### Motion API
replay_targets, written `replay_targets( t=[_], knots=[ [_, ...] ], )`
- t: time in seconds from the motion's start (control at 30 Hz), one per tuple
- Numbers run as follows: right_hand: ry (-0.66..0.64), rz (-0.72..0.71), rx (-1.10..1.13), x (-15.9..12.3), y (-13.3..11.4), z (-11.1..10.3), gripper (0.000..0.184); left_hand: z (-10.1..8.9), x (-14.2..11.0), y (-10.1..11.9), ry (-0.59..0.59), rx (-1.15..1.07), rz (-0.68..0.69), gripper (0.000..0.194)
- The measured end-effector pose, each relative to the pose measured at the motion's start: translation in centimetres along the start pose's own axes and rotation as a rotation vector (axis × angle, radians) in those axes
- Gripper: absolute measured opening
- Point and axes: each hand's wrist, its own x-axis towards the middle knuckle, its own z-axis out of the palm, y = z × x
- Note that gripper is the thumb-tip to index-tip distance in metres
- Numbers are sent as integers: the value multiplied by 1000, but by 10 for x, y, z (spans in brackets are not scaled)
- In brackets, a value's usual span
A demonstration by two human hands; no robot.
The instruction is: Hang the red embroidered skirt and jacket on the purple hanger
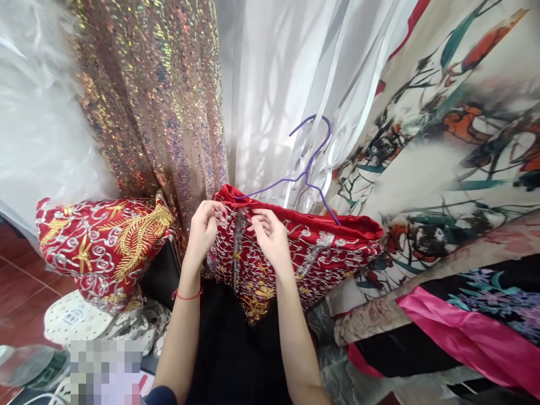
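Observation:
A red embroidered garment (pixel 312 247) with silver scrollwork and gold motifs hangs in front of me, its upper edge lined in shiny red cloth. A purple hanger (pixel 306 175) stands out of the opening along that edge, its hook free. At the garment's left end, my left hand (pixel 205 228) is closed, with thumb and fingers pinching the top edge. Just right of it, my right hand (pixel 270 236) has its fingers curled at the same edge, near a silver band. What exactly lies between the right fingertips is hard to make out.
To the left, another red embroidered piece (pixel 105 242) lies above a pale dotted cloth item (pixel 76 318). Sequined fabric (pixel 160 95) and white sheer cloth (pixel 270 95) hang behind. Floral-printed fabric (pixel 422 146) and a black-and-pink garment (pixel 455 332) are on the right. A clear bottle (pixel 34 365) lies lower left.

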Motion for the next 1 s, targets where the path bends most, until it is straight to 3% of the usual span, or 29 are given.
replay_targets(
  t=[0.1,0.23,0.43,0.6,0.7,0.77,0.87,0.93,1.0],
  knots=[
    [-31,28,3,4,2,14,28,-5,-2,4,-55,182,32,23],
    [-25,-42,-213,9,-6,18,26,-5,2,7,-33,310,41,23],
    [164,-127,-445,15,-23,3,27,10,10,6,208,485,179,27],
    [-7,-139,-311,19,-21,-15,34,20,8,7,402,351,189,24],
    [9,-94,-354,22,-21,-31,28,19,7,11,492,197,171,18],
    [-182,-70,-339,22,-24,-41,20,18,6,13,440,25,129,16],
    [-603,1,-78,20,-31,-50,22,14,1,13,159,-178,71,20],
    [-605,21,88,17,-32,-51,27,12,-3,10,5,-239,66,22],
    [-478,-5,152,16,-31,-49,28,10,-8,6,-56,-261,63,22]
  ],
)
